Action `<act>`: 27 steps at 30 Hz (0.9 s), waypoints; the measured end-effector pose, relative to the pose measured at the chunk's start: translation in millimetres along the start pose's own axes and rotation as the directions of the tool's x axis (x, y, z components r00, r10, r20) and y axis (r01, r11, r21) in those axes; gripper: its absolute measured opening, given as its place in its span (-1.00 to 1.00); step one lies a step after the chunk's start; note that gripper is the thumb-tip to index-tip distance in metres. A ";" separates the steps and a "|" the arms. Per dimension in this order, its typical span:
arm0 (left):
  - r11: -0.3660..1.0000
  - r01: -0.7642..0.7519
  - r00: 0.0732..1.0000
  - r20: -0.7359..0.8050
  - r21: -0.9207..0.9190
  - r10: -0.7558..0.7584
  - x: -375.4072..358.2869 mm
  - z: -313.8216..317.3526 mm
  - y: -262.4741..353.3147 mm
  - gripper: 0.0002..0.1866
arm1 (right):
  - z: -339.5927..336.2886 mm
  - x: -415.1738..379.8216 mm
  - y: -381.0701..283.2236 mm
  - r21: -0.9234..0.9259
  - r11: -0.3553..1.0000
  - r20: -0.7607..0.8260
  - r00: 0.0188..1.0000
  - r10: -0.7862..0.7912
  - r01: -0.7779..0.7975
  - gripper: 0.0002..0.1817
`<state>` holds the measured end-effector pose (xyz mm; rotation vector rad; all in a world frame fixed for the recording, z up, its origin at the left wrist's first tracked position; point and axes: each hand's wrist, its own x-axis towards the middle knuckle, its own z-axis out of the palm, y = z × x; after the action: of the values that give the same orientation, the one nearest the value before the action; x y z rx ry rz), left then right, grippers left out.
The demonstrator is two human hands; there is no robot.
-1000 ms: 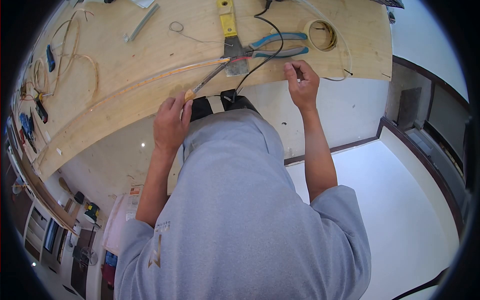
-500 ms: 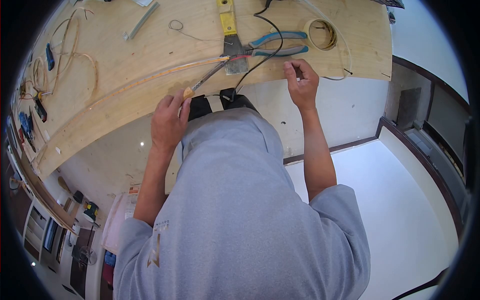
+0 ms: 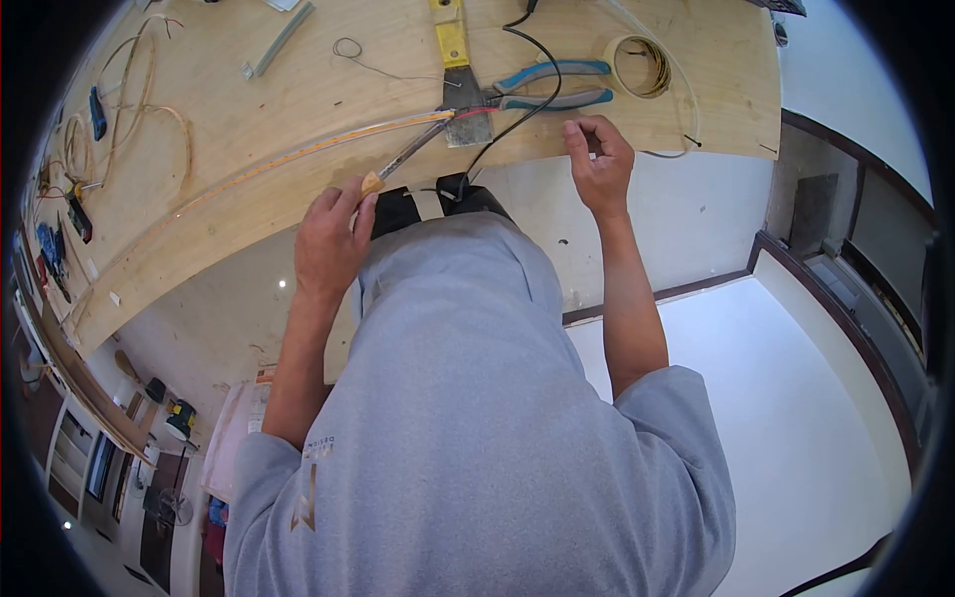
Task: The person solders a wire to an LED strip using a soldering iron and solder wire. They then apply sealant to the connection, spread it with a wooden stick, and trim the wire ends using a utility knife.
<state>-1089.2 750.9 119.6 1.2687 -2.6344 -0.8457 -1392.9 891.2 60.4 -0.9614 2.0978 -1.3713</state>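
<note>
My left hand [image 3: 333, 234] is closed around the light wooden handle of a soldering iron [image 3: 413, 151]. The iron's tip meets the end of a thin LED strip [image 3: 308, 149] on a scraper blade [image 3: 468, 129]. A short red wire [image 3: 479, 111] leads right from that end. My right hand [image 3: 602, 164] hovers by the table's front edge, thumb and forefinger curled towards each other; whatever they hold is too small to make out. Just above it lie blue-grey pliers [image 3: 557, 101], their jaws against the scraper.
A roll of tape [image 3: 642, 68] with wire inside lies at the right. A black cord [image 3: 549, 50] crosses the pliers and hangs over the table edge. Coiled strips [image 3: 149, 104], a screwdriver [image 3: 97, 114] and other hand tools occupy the left. A grey strip piece [image 3: 284, 40] lies farther back.
My left hand and the soldering iron's handle have shifted slightly left and up. My right hand has stayed nearly still, its curled fingers slightly changed.
</note>
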 end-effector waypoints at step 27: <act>0.989 -0.022 0.988 -0.151 0.143 0.044 -9.5 15.5 -6.0 -0.62 | -0.4 1.0 2.3 0.012 1.000 0.009 1.000 0.009 -0.010 -0.86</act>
<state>-1083.7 761.8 104.9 1.2615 -2.6230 -0.5413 -1394.6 891.3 58.5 -0.9500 2.0831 -1.3706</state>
